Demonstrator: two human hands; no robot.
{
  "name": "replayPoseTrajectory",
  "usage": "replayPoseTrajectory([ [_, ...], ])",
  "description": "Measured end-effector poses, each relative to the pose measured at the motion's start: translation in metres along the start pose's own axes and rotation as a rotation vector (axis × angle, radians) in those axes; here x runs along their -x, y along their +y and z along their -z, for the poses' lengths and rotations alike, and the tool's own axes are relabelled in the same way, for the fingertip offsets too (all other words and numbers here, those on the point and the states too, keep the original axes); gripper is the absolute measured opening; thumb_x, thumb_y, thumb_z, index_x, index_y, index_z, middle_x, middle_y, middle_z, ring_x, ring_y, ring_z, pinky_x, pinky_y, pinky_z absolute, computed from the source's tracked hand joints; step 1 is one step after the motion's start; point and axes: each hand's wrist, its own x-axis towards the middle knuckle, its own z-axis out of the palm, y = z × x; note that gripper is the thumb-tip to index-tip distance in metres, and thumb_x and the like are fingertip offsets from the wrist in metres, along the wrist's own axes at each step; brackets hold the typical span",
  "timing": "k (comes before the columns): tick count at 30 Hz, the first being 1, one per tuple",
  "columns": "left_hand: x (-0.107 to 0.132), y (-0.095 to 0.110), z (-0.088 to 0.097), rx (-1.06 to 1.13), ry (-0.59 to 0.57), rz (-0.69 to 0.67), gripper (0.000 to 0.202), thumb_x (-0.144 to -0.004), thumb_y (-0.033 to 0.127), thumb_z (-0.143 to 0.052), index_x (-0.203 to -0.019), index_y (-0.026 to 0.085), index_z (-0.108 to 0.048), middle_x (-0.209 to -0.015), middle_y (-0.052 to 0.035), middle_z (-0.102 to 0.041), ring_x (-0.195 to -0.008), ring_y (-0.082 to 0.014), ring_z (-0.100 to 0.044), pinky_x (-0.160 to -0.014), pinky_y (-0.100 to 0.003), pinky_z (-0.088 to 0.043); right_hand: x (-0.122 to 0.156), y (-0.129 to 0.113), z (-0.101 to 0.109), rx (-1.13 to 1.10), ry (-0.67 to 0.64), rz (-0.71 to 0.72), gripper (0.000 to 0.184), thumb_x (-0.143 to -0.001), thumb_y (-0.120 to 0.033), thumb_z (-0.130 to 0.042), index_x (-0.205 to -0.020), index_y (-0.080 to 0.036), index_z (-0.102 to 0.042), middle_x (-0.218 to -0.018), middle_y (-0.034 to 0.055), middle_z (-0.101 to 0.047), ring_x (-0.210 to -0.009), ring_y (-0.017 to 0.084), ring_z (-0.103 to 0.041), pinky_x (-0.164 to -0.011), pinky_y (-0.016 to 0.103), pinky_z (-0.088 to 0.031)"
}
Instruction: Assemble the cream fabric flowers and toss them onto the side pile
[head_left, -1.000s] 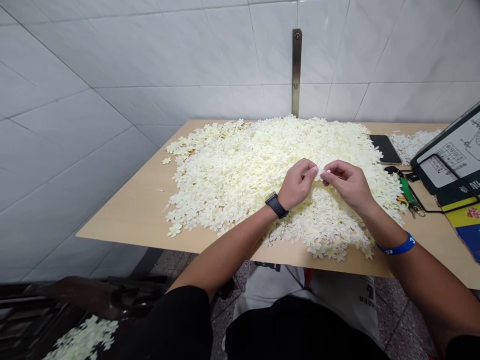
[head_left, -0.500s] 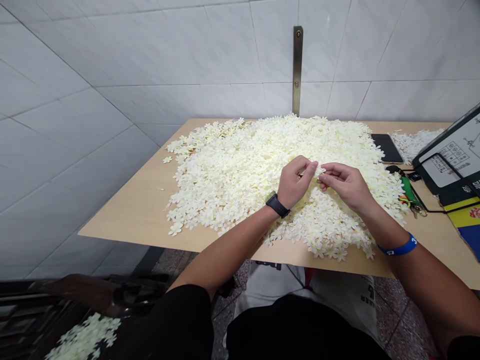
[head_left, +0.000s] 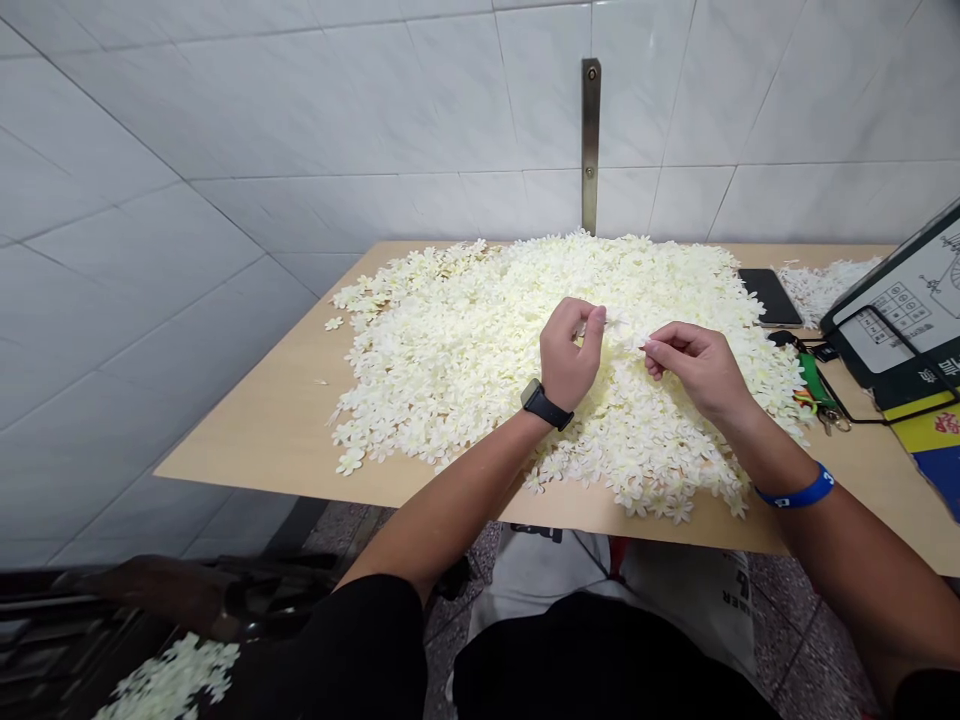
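Note:
A broad heap of white artificial flowers (head_left: 450, 350) with pale yellow centres covers much of the table. Over its middle, my left hand (head_left: 568, 350) pinches thumb and forefinger together. A thin pale piece, seemingly a white flower seen edge-on, pokes out at those fingertips. My right hand (head_left: 694, 368) is a short way to the right, with its thumb and forefinger also closed in a pinch. Whatever it grips is too small to make out. The two hands are apart, both just above the heap.
The wooden table (head_left: 255, 425) meets a tiled wall. On the right are a phone (head_left: 770, 297), a pile of white bits (head_left: 825, 285), keys (head_left: 829, 418) with a green tag, and a dark box (head_left: 900, 320). More flowers (head_left: 176, 680) lie low at the left.
My hands, fingertips close together around a white flower before, have drawn apart. The left one moved left and slightly up; the right stayed nearly in place.

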Motion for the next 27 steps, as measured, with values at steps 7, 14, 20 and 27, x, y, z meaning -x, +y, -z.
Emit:
replayPoseTrajectory([
  [7,0.0,-0.003,-0.001,0.048,-0.071,0.113,0.037,-0.1,0.053,-0.054,-0.082,0.021,-0.06,-0.085,-0.0038,-0.065,-0.08,-0.0144,-0.059,-0.07,-0.03,-0.045,0.001,0.002,0.006,0.268,0.042,0.145,0.027,-0.092,-0.036,-0.065,-0.07,-0.02,-0.063,-0.063,-0.0002,-0.056,-0.059,0.013,-0.048,-0.056,0.029,-0.038],
  [14,0.004,0.005,-0.002,0.088,-0.26,0.191,0.029,-0.101,0.043,-0.055,-0.096,0.02,-0.072,-0.1,-0.008,-0.072,-0.092,-0.016,-0.066,-0.064,-0.025,-0.048,0.002,0.0,0.01,0.558,0.206,0.235,0.053,-0.097,-0.053,-0.056,-0.057,-0.021,-0.041,-0.054,-0.0024,-0.034,-0.054,0.013,-0.032,-0.055,0.032,-0.026],
  [20,0.008,-0.001,-0.004,0.205,-0.305,0.263,0.029,-0.101,0.026,-0.051,-0.125,0.021,-0.065,-0.121,-0.0104,-0.074,-0.099,-0.0167,-0.074,-0.082,-0.031,-0.061,0.004,0.0,0.008,0.642,0.231,0.368,0.048,-0.099,-0.047,-0.056,-0.06,-0.022,-0.045,-0.054,-0.0021,-0.04,-0.053,0.013,-0.036,-0.055,0.033,-0.029],
  [27,0.014,0.001,-0.008,0.482,-0.381,0.28,0.037,-0.097,0.038,-0.066,-0.131,0.024,-0.058,-0.157,-0.014,-0.052,-0.127,-0.0254,-0.069,-0.106,-0.041,-0.06,0.004,0.01,0.002,0.726,0.175,0.533,0.011,-0.097,-0.031,-0.06,-0.1,-0.023,-0.066,-0.084,0.0042,-0.066,-0.069,0.018,-0.057,-0.065,0.033,-0.047],
])
